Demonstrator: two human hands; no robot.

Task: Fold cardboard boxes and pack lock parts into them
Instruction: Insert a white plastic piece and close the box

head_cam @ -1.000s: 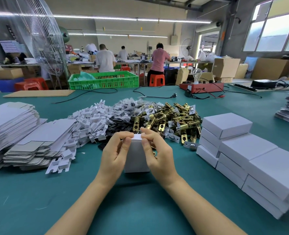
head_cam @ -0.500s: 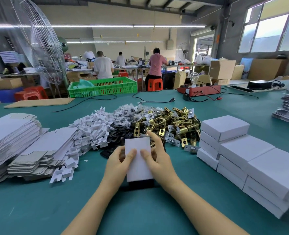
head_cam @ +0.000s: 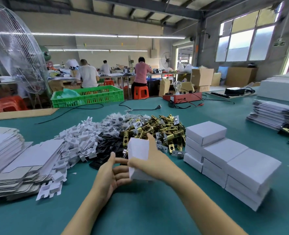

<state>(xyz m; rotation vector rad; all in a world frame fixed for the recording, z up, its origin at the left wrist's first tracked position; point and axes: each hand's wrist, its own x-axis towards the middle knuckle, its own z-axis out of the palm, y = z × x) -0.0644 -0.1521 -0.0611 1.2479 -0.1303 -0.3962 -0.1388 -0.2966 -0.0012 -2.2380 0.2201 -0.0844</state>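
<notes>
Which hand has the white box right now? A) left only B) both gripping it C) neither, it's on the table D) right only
D: the right hand wraps its grip around the white box and holds it off the green table, while the left hand sits beside it with fingers loose, not closed on the box.

Two hands [head_cam: 109,173], one held box [head_cam: 138,150], three seated workers [head_cam: 87,76].
</notes>
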